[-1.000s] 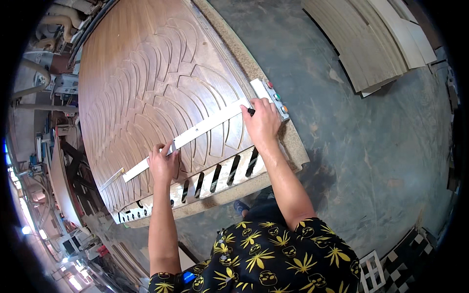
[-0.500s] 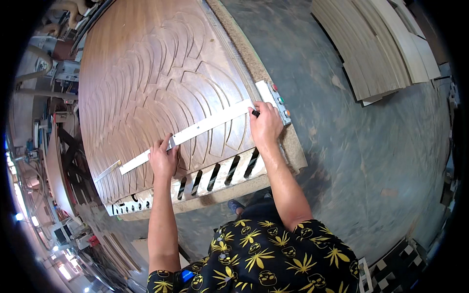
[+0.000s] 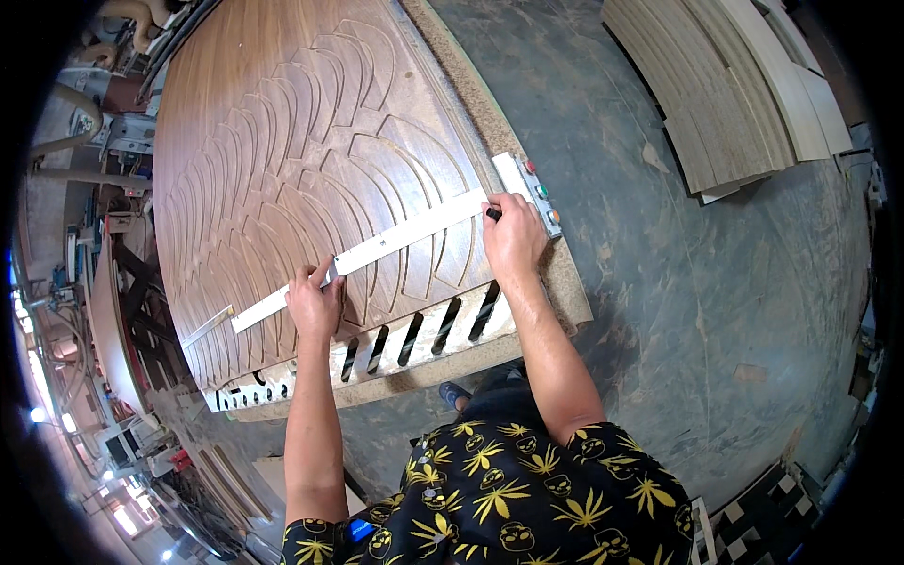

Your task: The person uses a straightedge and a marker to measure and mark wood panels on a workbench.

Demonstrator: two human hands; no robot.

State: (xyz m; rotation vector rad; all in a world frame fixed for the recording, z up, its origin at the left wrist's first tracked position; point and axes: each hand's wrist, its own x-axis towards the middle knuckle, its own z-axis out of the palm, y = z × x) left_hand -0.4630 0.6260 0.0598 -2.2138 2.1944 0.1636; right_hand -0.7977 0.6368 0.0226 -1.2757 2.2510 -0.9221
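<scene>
A long white straightedge (image 3: 410,235) lies slantwise across a brown wood-grain panel (image 3: 212,71) carved with curved grooves. My left hand (image 3: 315,299) is closed on the strip near its middle, fingertips at its upper edge; a small greyish piece (image 3: 331,271) shows by the fingers. My right hand (image 3: 515,240) rests at the strip's right end, closed round a short black marker-like thing (image 3: 493,215) whose tip pokes out by the thumb. Most of it is hidden in the palm. A thin pale ruler-like strip (image 3: 207,326) lies beyond the straightedge's left end.
A control box (image 3: 528,188) with coloured buttons sits at the panel's right edge. A white slotted strip (image 3: 428,334) runs along the near edge. Stacked boards (image 3: 720,104) stand at the far right on the grey floor (image 3: 678,301). Machinery and hoses (image 3: 80,108) line the left.
Hands and straightedge keep nearly the same place on the panel. Only a very slight shift of the view shows.
</scene>
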